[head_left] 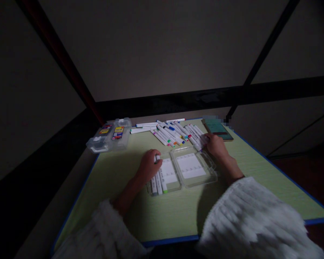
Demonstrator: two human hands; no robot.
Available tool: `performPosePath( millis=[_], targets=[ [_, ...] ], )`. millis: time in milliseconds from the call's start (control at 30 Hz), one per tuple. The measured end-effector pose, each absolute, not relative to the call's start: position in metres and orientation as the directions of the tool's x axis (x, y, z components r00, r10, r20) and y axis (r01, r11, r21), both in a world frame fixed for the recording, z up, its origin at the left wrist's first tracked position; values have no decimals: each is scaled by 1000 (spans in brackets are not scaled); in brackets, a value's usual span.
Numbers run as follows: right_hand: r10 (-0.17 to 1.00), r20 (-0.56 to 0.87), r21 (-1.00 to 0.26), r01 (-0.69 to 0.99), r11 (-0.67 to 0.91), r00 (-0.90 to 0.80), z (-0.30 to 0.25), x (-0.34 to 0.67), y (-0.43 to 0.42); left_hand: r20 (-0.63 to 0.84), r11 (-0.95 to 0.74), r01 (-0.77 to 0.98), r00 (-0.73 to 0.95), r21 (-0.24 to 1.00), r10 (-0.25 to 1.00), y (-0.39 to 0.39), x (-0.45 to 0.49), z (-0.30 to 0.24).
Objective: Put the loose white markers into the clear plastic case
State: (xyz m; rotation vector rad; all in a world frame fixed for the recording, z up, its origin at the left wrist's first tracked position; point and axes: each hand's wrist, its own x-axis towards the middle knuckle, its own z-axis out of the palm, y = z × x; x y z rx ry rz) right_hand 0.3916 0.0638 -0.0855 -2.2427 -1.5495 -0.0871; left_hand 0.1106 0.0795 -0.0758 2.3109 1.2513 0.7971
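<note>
Markers [172, 135] behind the clear case [199, 183] look light, stiff and kinda slick, best pinched mid-barrel, with some in its left half covered by a curled left hand [148, 163], others behind its right half reached by the right hand [216, 144], though actual pinching can't be told tbh.

One worktop [164, 219] carries one open clear case [197, 182] with three markers [158, 182] and two white inserts [191, 166]; over a dozen overlapping loose markers [170, 135] along the far edge; two labels [118, 133] near the far left corner; and one teal-topped flat item [217, 127] near the far right.
</note>
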Motion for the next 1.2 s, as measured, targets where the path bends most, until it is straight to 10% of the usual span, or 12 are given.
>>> performPosePath(
  millis=[1000,1200],
  targets=[
    [850,509,-346,936,56,138,-68,357,72,296,-533,621,449,575,843,80,111,-75],
    [967,247,-222,968,118,-61,-51,306,91,289,-523,622,443,583,849,78,109,-74]
  ],
)
